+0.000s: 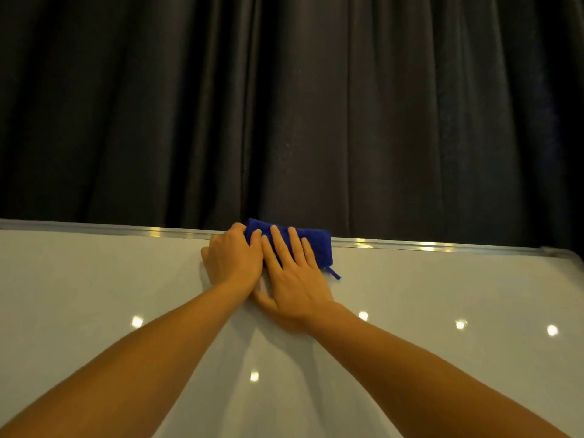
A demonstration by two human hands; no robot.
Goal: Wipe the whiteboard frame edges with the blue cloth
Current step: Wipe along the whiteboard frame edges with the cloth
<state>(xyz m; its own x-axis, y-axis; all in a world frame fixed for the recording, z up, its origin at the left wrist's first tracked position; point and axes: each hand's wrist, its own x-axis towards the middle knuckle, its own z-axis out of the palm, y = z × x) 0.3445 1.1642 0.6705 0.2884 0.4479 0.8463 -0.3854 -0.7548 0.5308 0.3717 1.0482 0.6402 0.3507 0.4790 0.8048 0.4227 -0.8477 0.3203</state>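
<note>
A folded blue cloth [319, 246] lies over the whiteboard's silver top frame edge [426, 245], near the middle of the board. My left hand [232, 259] curls around the cloth's left end, fingers hooked over the frame. My right hand [294, 279] lies flat on the cloth with fingers spread, pressing it against the frame and the white board surface [94, 279]. A small loop of the cloth hangs out at its lower right corner. Part of the cloth is hidden under both hands.
Dark pleated curtains [284, 105] hang right behind the board's top edge. The frame's rounded top right corner [565, 252] shows at the far right. Ceiling lights reflect as bright spots on the glossy board.
</note>
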